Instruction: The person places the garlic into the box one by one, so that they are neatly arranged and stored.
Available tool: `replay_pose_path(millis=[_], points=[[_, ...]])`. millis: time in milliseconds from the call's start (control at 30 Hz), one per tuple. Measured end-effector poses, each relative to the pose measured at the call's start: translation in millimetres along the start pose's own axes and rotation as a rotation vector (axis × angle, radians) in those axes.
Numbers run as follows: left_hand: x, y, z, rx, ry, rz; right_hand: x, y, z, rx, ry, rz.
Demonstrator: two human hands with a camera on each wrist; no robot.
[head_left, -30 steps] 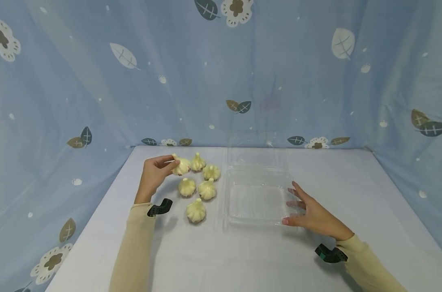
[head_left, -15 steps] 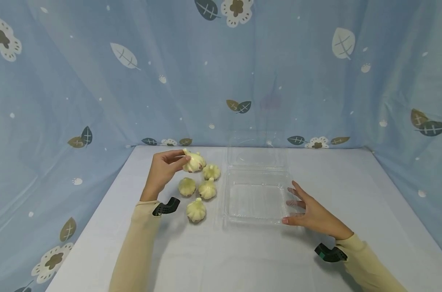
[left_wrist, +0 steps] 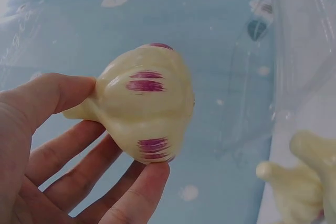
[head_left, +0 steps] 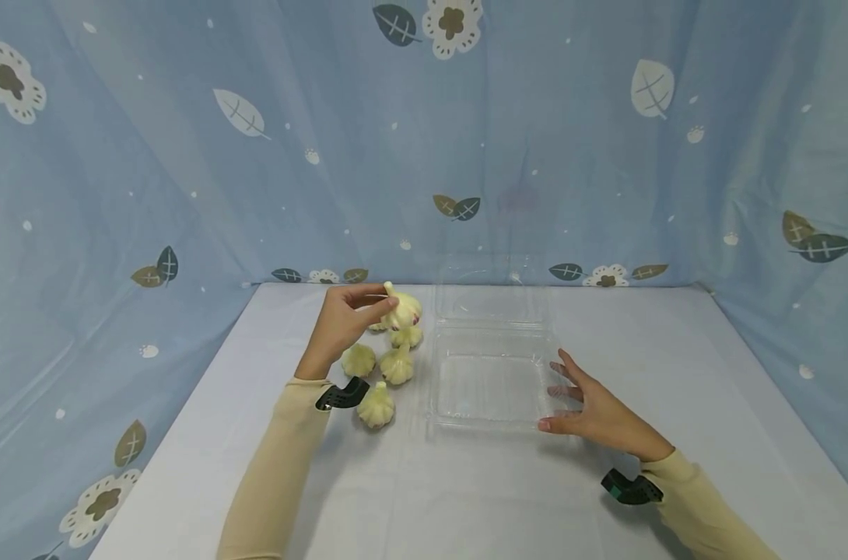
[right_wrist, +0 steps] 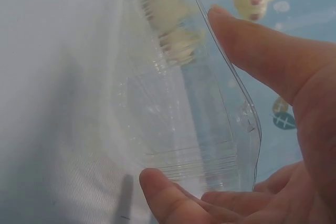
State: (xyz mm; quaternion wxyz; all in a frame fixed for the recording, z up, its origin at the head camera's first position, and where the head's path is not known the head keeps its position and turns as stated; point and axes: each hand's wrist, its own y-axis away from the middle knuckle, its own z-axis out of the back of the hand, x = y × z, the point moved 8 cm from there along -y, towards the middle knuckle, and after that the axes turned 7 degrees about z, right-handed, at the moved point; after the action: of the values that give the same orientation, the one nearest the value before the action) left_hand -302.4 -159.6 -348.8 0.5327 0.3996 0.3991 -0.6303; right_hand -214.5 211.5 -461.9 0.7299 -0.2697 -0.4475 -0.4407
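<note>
My left hand (head_left: 350,319) pinches a pale garlic bulb (head_left: 404,311) by its stem, raised over the far end of a group. Purple streaks mark this bulb in the left wrist view. Below it, several other garlic bulbs (head_left: 376,406) sit on the table, one partly hidden behind the fingers. To their right a clear plastic clamshell box (head_left: 490,389) lies with its lid (head_left: 490,299) raised at the back. My right hand (head_left: 599,412) rests at the box's right side, fingers spread along the wall and thumb at the near corner.
A white cloth covers the table (head_left: 466,498). Blue curtain (head_left: 368,140) with leaf and flower prints hangs close behind and on both sides. Each wrist carries a black camera mount (head_left: 342,393) over a beige sleeve.
My left hand has carried the garlic bulb to the right, from the group's left side to above its far bulbs. My right hand stays at the box.
</note>
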Motion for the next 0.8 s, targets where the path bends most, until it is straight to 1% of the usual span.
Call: replay_pose_path(millis=[200, 433, 667, 800], points=[[-9.0, -4.7, -14.1, 0.025, 0.016, 0.007, 2, 0.3, 0, -0.015, 0.015, -0.001], [-20.8, -8.6, -28.4, 0.050, 0.027, -0.036, 3, 0.8, -4, -0.021, 0.012, 0.009], [-26.3, -10.8, -44.3, 0.066, 0.028, -0.047, 4, 0.0, -6, -0.028, 0.040, -0.012], [-29.5, -10.7, -54.0, 0.085, 0.024, -0.062, 3, 0.2, -8, -0.031, 0.037, -0.015]])
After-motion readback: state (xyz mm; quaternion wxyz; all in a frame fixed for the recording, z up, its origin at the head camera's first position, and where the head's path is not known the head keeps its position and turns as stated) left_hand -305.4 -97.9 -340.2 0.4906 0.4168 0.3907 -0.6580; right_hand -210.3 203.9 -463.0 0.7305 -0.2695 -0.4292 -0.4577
